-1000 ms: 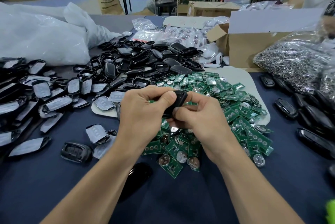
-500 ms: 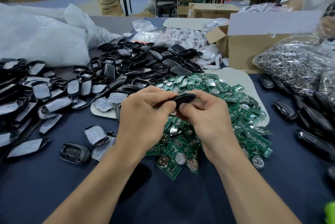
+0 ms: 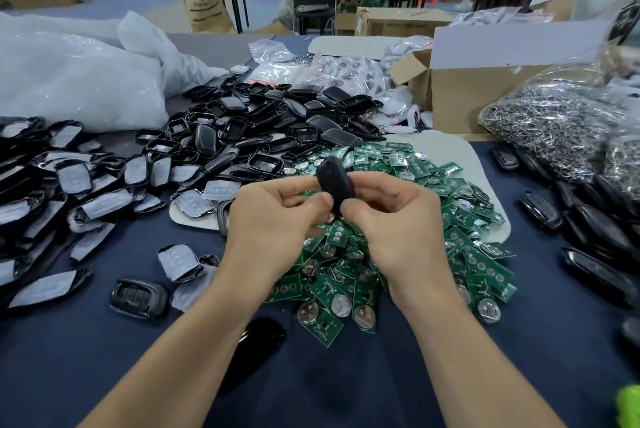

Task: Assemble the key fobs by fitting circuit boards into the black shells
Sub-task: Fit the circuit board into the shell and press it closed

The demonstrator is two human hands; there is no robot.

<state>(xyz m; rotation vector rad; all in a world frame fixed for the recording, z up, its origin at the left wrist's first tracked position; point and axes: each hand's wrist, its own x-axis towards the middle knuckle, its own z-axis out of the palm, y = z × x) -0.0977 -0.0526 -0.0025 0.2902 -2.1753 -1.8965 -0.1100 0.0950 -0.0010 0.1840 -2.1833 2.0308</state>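
A black fob shell [image 3: 335, 181] is pinched between the left grip [image 3: 273, 219] and the right grip [image 3: 398, 226], with the fingers and thumbs of both curled closed around it. It is held roughly upright above the heap of green circuit boards [image 3: 481, 265]. More black shells [image 3: 263, 129] are piled behind on the table [image 3: 381, 379], beside a cardboard box [image 3: 485, 95].

Matt black plastic fob shell [image 3: 335, 181], glossy green circuit boards [image 3: 349, 275] with shiny metal cells, dark cloth tabletop [image 3: 363, 375].
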